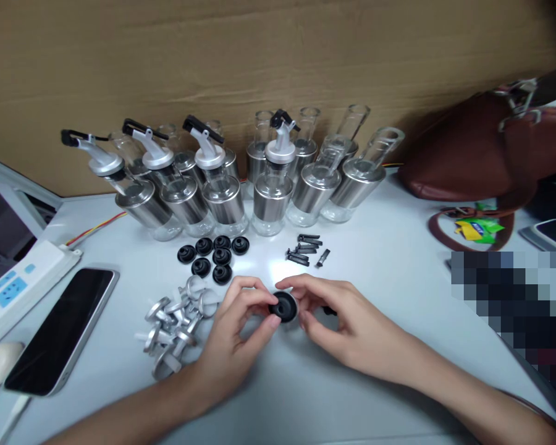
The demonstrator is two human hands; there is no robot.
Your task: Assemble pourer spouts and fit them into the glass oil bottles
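Both hands meet over the white table point(398, 259) at a round black rubber stopper point(283, 306). My left hand point(234, 334) pinches its left edge with thumb and fingers. My right hand point(336, 324) pinches its right edge, and a small black part point(330, 311) shows by the right fingers. Several more black stoppers point(213, 253) lie just beyond the hands. A heap of silver pourer spouts point(176, 327) lies left of my left hand. A few small black clips point(306, 248) lie beyond my right hand.
Several glass and steel bottles point(269, 185), some with spout caps, stand in a row at the back against cardboard. A black phone point(62, 327) and a white power strip point(13, 284) lie at the left. A brown bag point(482, 148) sits at the right.
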